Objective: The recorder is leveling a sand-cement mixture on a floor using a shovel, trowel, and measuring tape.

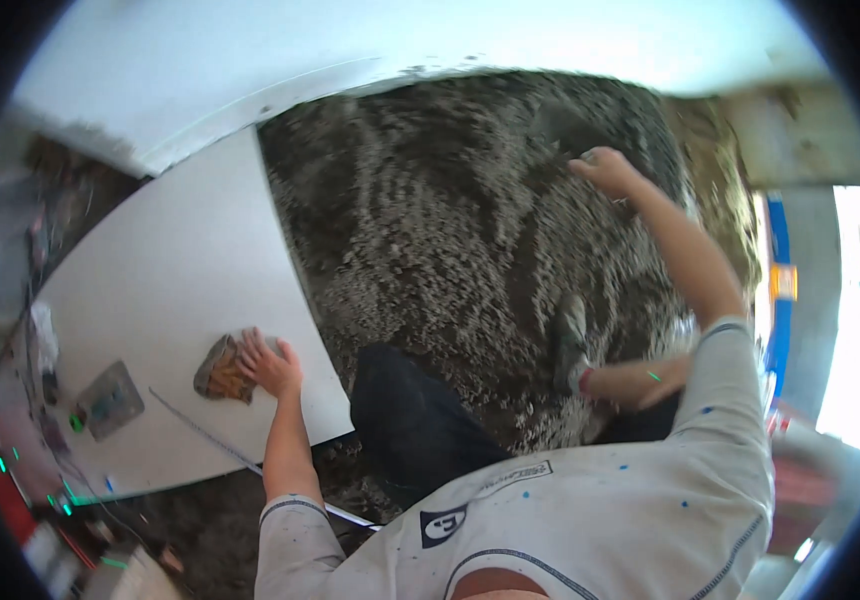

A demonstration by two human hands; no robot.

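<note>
The left hand [268, 365] lies flat on a brown sponge [222, 370] on the white board [180, 290]. The right hand [605, 170], at one o'clock, is curled over the gravel floor [430, 230]. The board looks clean; I can't tell what's left.

A board [165, 300] lies at nine o'clock beside gravel [450, 230]. On it rest a sponge [220, 370] under the left hand [270, 365] and a trowel [110, 400] further left. The right hand [605, 170] sits at one o'clock.

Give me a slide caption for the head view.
Left hand presses a brownish pad on a white board; right hand reaches over gravel.

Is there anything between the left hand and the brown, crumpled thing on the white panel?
No. The left hand already lies on the brown crumpled thing, touching its right side on the white panel. Nothing visible stands between them.
</note>
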